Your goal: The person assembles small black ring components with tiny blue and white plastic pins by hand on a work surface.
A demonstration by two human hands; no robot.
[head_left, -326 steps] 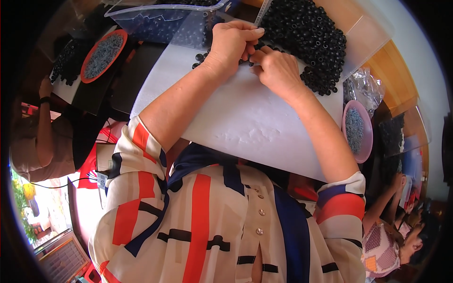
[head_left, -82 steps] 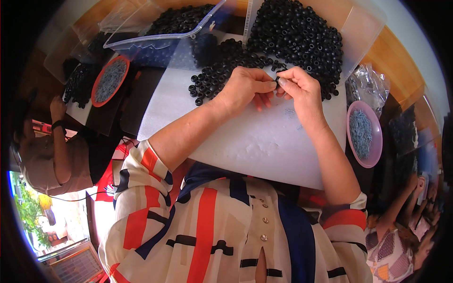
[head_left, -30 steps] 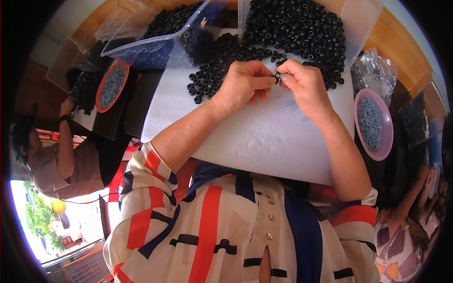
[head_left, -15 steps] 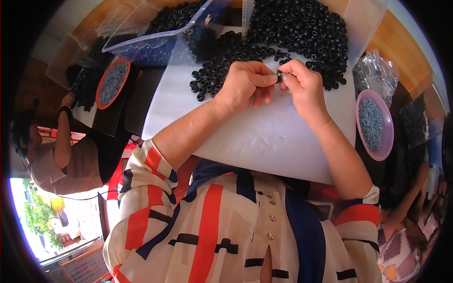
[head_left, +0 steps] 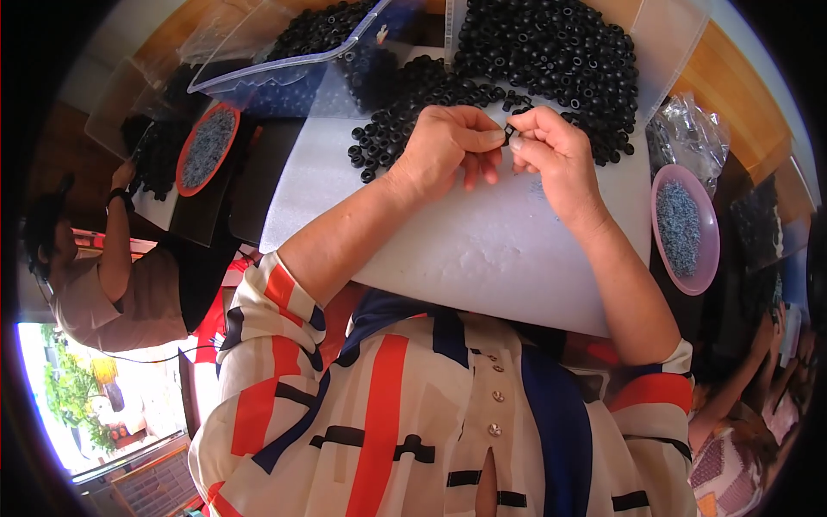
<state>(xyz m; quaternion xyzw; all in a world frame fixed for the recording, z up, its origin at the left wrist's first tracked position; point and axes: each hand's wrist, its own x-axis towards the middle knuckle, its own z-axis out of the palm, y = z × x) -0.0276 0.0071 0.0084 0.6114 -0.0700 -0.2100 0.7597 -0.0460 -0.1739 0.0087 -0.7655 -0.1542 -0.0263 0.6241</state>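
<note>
Over the white board [head_left: 465,246], my left hand [head_left: 444,148] and my right hand [head_left: 558,164] meet fingertip to fingertip. Between them is a small black part [head_left: 509,130], pinched from both sides; its exact shape is mostly covered by the fingers. The lower fingers of my left hand curl loosely below the pinch. Just beyond my hands lie several black pieces [head_left: 517,102] of another shape. A heap of small black ring-shaped parts [head_left: 547,60] spreads behind them, with loose ones [head_left: 379,142] reaching my left wrist.
A clear plastic bin [head_left: 293,90] with black parts stands back left. At right sit a pink bowl [head_left: 714,246] of small blue-grey pieces and a clear plastic bag [head_left: 696,129]. An orange bowl [head_left: 183,181] stands by a co-worker [head_left: 121,293] at far left. Another person's arm [head_left: 732,388] shows at right.
Both hands stay almost in place around the small black part. My right fingertips have shifted a little, and more of the part shows. The left co-worker's hand has moved slightly.
</note>
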